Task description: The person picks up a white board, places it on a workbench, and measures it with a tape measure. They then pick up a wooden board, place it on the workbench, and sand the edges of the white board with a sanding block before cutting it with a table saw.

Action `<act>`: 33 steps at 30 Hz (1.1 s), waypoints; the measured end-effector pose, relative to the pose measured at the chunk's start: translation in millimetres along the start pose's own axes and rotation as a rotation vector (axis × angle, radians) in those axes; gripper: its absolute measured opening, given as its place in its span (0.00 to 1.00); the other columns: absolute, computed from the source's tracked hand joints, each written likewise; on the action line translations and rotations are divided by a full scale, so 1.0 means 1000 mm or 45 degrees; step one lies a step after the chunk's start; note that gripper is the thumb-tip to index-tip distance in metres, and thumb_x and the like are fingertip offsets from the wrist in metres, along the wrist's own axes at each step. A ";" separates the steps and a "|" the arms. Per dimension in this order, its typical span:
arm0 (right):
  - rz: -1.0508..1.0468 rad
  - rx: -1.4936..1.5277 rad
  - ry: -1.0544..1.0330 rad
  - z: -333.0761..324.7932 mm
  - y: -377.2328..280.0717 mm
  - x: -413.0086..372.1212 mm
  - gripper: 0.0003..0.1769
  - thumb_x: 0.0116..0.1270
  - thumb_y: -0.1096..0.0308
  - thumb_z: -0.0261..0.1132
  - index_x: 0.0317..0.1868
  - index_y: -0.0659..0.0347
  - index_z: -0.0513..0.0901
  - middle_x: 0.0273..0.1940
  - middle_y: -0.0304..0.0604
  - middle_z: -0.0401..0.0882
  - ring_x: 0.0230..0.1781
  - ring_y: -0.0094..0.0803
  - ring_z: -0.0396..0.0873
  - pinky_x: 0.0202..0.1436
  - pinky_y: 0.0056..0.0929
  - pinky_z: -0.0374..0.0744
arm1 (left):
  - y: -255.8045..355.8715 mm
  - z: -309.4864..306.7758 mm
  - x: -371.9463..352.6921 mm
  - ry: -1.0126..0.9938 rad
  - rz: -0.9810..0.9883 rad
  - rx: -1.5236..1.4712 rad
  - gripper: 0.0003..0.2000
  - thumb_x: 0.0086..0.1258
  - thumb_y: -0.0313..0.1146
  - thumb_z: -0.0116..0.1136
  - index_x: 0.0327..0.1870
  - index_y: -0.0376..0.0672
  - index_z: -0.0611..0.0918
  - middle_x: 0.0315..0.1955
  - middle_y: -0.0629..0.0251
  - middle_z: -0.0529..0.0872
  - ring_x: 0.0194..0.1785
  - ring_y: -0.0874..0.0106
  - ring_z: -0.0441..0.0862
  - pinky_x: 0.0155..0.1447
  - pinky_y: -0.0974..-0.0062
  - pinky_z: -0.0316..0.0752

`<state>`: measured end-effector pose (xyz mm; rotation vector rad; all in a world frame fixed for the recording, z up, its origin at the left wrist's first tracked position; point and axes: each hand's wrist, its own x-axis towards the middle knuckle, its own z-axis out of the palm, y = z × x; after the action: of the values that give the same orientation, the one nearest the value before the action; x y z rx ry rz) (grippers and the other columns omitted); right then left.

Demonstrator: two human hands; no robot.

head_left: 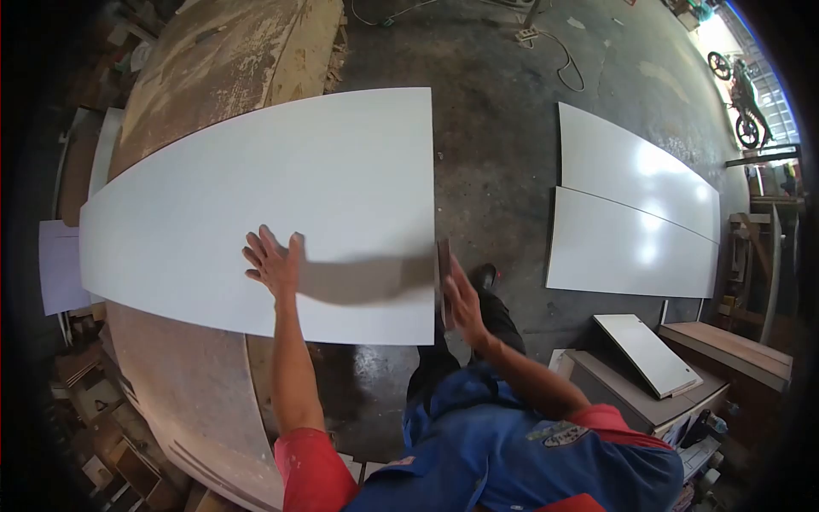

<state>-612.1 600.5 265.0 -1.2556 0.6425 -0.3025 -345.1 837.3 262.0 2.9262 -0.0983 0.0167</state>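
A large white panel [358, 171] lies flat across a worn wooden workbench [188, 375], its right end jutting past the bench. My left hand [275, 263] rests on the panel with its fingers spread and nothing in it. Beside the panel's right edge, my right hand [461, 300] holds a thin brown block [444, 277] upright along that edge. The block's lower part is partly hidden behind my fingers. A shadow falls on the panel between my two hands.
Two white panels [636, 235] lie side by side on the floor to the right. A small white board [647, 354] leans on a grey cabinet [597, 384] at the lower right. A motorcycle [747, 102] and a cable [567, 64] are farther off.
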 end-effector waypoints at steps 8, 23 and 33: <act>0.057 0.006 0.113 0.008 -0.049 0.272 0.29 0.71 0.50 0.56 0.68 0.51 0.69 0.26 0.26 0.71 0.23 0.13 0.67 0.23 0.15 0.67 | 0.010 -0.004 0.006 0.086 0.055 0.098 0.40 0.67 0.64 0.44 0.74 0.48 0.55 0.73 0.48 0.50 0.74 0.40 0.43 0.70 0.35 0.40; -0.309 -0.983 0.321 0.024 -0.083 0.157 0.31 0.60 0.56 0.68 0.64 0.51 0.73 0.60 0.57 0.67 0.60 0.51 0.68 0.61 0.43 0.70 | 0.015 -0.006 0.006 0.030 0.070 0.135 0.38 0.69 0.62 0.42 0.74 0.47 0.57 0.74 0.49 0.50 0.75 0.41 0.44 0.69 0.34 0.41; -0.556 -1.183 0.161 0.037 -0.104 0.212 0.24 0.57 0.57 0.70 0.54 0.50 0.80 0.57 0.51 0.69 0.54 0.49 0.71 0.53 0.43 0.74 | 0.011 0.005 0.005 0.036 0.023 0.219 0.38 0.70 0.63 0.39 0.73 0.46 0.58 0.74 0.51 0.51 0.75 0.44 0.47 0.70 0.37 0.44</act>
<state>-409.4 482.8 309.1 -2.2943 0.6279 -0.4699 -340.7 825.2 259.5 3.0956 -0.1242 0.0729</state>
